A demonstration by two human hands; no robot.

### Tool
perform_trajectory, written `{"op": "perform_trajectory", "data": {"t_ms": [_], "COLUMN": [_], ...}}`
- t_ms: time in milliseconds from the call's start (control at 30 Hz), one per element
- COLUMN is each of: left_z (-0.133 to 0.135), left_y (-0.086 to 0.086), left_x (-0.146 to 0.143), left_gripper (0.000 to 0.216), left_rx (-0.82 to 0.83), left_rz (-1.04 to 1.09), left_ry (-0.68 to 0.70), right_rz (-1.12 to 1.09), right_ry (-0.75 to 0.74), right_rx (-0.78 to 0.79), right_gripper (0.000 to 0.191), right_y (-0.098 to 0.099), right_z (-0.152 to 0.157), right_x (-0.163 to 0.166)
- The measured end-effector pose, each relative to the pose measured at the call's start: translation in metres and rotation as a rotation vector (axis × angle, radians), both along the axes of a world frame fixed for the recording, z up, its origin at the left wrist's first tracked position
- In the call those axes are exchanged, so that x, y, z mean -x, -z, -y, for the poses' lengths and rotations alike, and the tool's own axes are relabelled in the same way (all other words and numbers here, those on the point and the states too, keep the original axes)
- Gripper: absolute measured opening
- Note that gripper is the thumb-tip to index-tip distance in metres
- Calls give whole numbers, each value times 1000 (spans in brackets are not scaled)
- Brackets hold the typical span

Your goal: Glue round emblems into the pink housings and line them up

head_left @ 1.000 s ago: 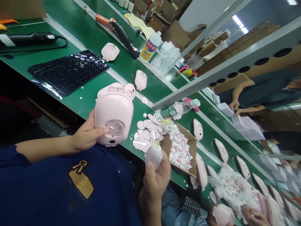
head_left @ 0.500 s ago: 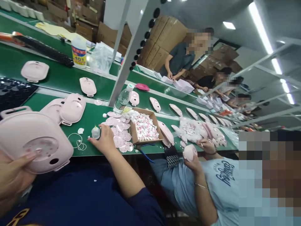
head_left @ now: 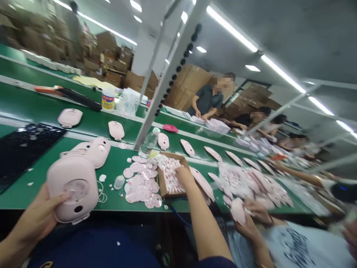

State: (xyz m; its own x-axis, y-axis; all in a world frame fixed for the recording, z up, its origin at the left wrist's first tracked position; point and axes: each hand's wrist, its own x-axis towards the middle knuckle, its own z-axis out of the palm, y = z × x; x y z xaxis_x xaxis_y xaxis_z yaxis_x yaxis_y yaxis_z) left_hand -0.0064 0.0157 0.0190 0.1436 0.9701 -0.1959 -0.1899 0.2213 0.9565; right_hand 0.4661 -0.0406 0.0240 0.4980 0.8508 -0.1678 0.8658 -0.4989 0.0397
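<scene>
Our left hand [head_left: 36,219] grips the pink casing [head_left: 73,188] at the bench's near edge; our right hand [head_left: 183,175] reaches into the cardboard box [head_left: 162,181], grasp unclear.

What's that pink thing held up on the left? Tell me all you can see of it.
It is a pale pink casing, smooth like moulded plastic, a rounded rectangle. Its face carries a round disc with a faint pattern, a small dark oval hole below it and a little tab at the bottom edge. The left hand holds it above the near edge of the green table, face toward the camera, slightly tilted, thumb on the disc's rim.
</scene>
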Motion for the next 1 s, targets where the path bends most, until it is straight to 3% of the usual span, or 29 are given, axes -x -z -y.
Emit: {"op": "perform_trajectory", "data": {"t_ms": [100,300,667,833,1000], "left_z": [12,22,22,29,31], "left_y": [-9,-13,-5,-16,-15], "left_x": [-6,-3,5,6,10], "left_gripper": [70,64,74,50,45], "left_rx": [93,51,120,102,38], "left_rz": [131,155,263,336,281], "left_ry": [-28,-58,-75,-56,-58], "right_rz": [52,157,207,210,197], "right_ry": [-58,-75,-37,-20,-31], "right_rx": [76,187,166,148,146], "right_gripper": [32,28,31,29,33], "right_y": [10,26,32,37,40], "right_z": [-6,-12,-5,-2,-2], "right_x": [-7,-20,-13,-13,-15]}}
